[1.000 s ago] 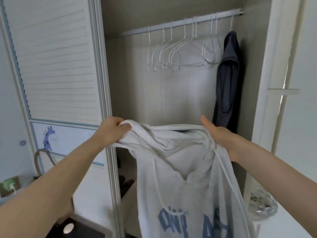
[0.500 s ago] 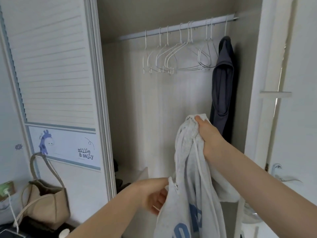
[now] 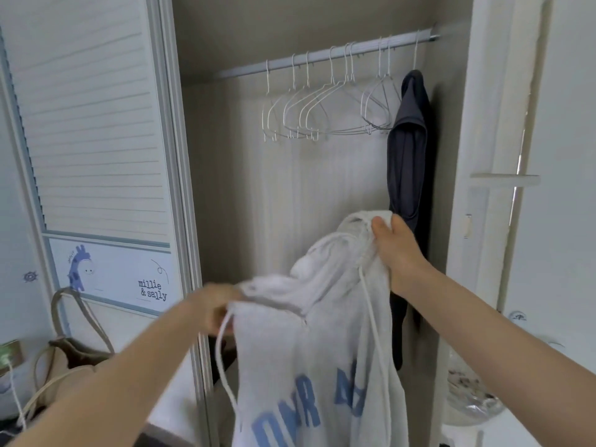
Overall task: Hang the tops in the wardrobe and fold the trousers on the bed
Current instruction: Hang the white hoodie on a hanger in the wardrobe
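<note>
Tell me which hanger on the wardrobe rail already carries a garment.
The rightmost white wire hanger, beside the wardrobe's right wall: a dark navy hooded top hangs from it. The other hangers are bare.

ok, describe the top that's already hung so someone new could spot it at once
Look inside the open wardrobe at the rail running across the top. Follow it past the row of bare white wire hangers to its right end, next to the side wall. The dark navy top hangs there: the only garment on the rail, and dark, unlike the light grey hoodie held in front.
</note>
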### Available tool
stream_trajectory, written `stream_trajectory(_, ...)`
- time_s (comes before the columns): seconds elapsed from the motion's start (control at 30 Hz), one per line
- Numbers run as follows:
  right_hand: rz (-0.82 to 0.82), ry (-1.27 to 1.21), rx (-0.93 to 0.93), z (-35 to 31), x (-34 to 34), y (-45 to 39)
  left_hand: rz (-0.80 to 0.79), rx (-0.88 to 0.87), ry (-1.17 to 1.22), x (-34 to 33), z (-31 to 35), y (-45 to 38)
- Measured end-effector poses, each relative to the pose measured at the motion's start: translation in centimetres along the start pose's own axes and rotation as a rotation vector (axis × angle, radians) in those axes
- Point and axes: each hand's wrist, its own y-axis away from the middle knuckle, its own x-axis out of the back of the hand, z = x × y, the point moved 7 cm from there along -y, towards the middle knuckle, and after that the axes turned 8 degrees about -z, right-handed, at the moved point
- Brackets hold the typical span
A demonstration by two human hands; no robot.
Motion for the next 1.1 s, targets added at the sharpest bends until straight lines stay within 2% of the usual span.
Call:
stream_trajectory(0.07,0.035,0.238,-0.009,1.1,2.3,-1.0,0.038,-0.102,0.101,1.5,4.4,1.5)
stream_trajectory(0.13,0.024,0.559,-0.071,2.3,3.6,-1.6,-0.03,-0.158,0.109,0.2,8.0,3.3)
stream_trajectory(0.2,0.013,0.814,-0.101,3.0,4.1,-1.8,-0.162,-0.14,0.004,-2.4,10.6,4.9)
stream_trajectory(0.27,0.053,0.893,-0.024,2.5,4.6,-1.9,-0.196,-0.106,-0.229,-4.3,11.8,5.9)
stream_trajectory(0.3,0.095,0.875,0.029,1.9,4.9,-1.8,-0.099,-0.101,-0.405,-4.1,12.1,5.6)
stream_trajectory(0.4,0.175,0.703,0.116,0.7,5.9,-1.8,0.404,-0.172,-1.014,-3.1,13.6,5.0)
stream_trajectory(0.47,0.161,0.661,0.074,1.1,6.2,-1.7,0.647,-0.265,-1.184,-2.5,14.6,4.9)
stream_trajectory(0.53,0.061,0.719,-0.025,2.6,6.2,-1.8,0.79,-0.416,-1.123,-1.6,15.3,5.1)
stream_trajectory(0.57,-0.03,0.759,-0.116,3.7,5.9,-1.9,0.813,-0.484,-1.042,-1.2,15.7,5.2)
stream_trajectory(0.67,-0.282,0.918,-0.38,6.2,4.7,-1.1,0.679,-0.654,-0.647,-1.1,16.4,4.8)
stream_trajectory(0.73,-0.338,1.171,-0.344,5.7,3.1,-1.6,0.512,-0.679,-0.345,-1.9,16.6,4.2)
stream_trajectory(0.8,-0.281,1.35,-0.156,4.3,0.7,-1.8,0.416,-0.631,-0.211,-3.2,16.8,3.6)
stream_trajectory(0.87,-0.287,1.209,0.06,3.4,-2.7,-1.8,0.365,-0.613,-0.184,-4.5,17.6,3.2)
stream_trajectory(0.9,-0.349,1.115,0.107,3.2,-4.4,-1.6,0.345,-0.615,-0.174,-4.8,18.0,2.8)
stream_trajectory(0.93,-0.419,1.061,0.075,3.8,-6.1,-1.6,0.322,-0.62,-0.161,-4.9,18.5,2.4)
stream_trajectory(1.0,-0.49,1.107,-0.048,6.0,-7.5,-2.4,0.291,-0.631,-0.14,-4.6,19.5,1.5)
stream_trajectory(1.1,-0.419,1.278,-0.117,8.2,-6.3,-5.9,0.281,-0.646,-0.143,-2.4,21.2,0.5)
